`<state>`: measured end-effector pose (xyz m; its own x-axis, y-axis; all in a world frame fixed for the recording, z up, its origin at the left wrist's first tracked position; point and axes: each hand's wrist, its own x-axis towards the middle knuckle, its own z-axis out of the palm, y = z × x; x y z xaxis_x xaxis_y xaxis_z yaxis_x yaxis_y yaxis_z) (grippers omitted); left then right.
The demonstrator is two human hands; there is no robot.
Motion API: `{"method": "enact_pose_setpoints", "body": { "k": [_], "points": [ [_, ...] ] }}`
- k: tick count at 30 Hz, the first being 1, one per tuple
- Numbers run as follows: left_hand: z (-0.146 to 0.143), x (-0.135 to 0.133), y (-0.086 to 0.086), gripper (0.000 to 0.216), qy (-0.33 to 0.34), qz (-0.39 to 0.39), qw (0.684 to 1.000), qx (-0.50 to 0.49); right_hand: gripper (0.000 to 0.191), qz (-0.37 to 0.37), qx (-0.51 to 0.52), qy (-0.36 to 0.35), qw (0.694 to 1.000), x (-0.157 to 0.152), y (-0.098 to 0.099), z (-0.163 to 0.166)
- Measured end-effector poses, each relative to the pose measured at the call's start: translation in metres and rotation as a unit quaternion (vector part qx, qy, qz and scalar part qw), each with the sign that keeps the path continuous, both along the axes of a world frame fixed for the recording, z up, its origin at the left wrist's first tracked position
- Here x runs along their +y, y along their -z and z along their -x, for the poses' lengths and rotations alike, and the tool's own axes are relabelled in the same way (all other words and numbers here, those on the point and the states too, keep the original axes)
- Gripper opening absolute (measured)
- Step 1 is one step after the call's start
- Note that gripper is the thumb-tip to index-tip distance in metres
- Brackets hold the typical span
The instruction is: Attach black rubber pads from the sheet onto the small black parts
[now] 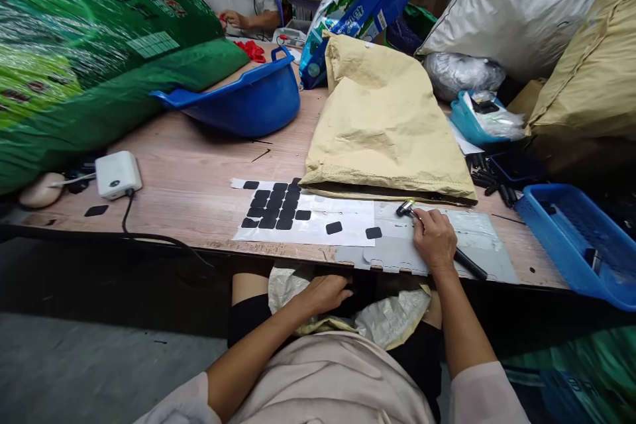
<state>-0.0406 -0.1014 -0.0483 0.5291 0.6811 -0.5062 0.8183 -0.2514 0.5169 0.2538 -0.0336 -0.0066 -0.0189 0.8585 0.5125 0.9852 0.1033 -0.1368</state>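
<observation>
My right hand (436, 238) is closed around a small hammer (470, 264) with a black handle. Its shiny head points left, just above a grey board (477, 235) on the table's front edge. My left hand (325, 293) is low over my lap, fingers bent together at the mouth of an open bag (392, 315) with a pale lining. What those fingers hold, if anything, is hidden. Left of the hammer lies a white sheet (318, 235) with rows of black rounded patches (268, 209). One loose black patch (373, 232) rests by the board.
A tan paper sack (382, 119) lies behind the sheet. The blue basin (248, 103) stands behind left, near a large green sack (109, 59). At right are a blue tray (561, 225) and black cylindrical pieces (489, 179). A white adapter (118, 173) trails a cable. Another person sits opposite.
</observation>
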Motion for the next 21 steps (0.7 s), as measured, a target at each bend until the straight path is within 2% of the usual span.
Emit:
{"method": "enact_pose_setpoints", "body": {
  "k": [1, 3, 6, 8, 10, 11, 14, 15, 18, 21],
  "points": [
    [0.002, 0.000, 0.001, 0.029, 0.004, 0.005, 1.000, 0.016, 0.026, -0.002, -0.003, 0.000, 1.000, 0.000, 0.000, 0.000],
    [0.005, 0.000, -0.008, 0.027, 0.039, 0.015, 0.999, 0.010, 0.027, -0.005, -0.006, 0.000, 1.000, 0.000, 0.000, 0.000],
    [0.007, 0.010, -0.042, 0.025, 0.110, 0.058, 0.986, -0.113, 0.027, -0.002, 0.001, 0.001, 1.000, 0.000, 0.001, 0.001],
    [0.003, 0.029, -0.068, 0.026, 0.127, 0.082, 0.963, -0.223, 0.028, 0.001, 0.008, 0.002, 1.000, 0.000, 0.001, 0.001],
    [-0.005, 0.059, -0.086, 0.027, 0.086, 0.039, 0.952, -0.291, 0.028, -0.001, 0.009, 0.002, 1.000, 0.000, 0.002, 0.002],
    [-0.010, 0.077, -0.091, 0.027, 0.043, -0.012, 0.954, -0.297, 0.028, -0.003, 0.008, 0.002, 1.000, 0.000, 0.002, 0.002],
    [-0.026, 0.133, -0.090, 0.023, -0.097, -0.186, 0.950, -0.233, 0.027, -0.008, 0.003, -0.001, 1.000, 0.000, 0.002, 0.002],
    [-0.031, 0.150, -0.087, 0.023, -0.132, -0.223, 0.944, -0.206, 0.027, -0.007, 0.002, -0.001, 1.000, 0.001, 0.001, 0.002],
    [-0.042, 0.184, -0.079, 0.032, -0.176, -0.277, 0.933, -0.147, 0.027, -0.003, 0.001, -0.002, 1.000, 0.001, 0.001, 0.002],
    [-0.052, 0.198, -0.078, 0.034, -0.193, -0.309, 0.921, -0.134, 0.027, -0.001, -0.002, -0.001, 1.000, 0.001, 0.000, 0.002]
  ]
}}
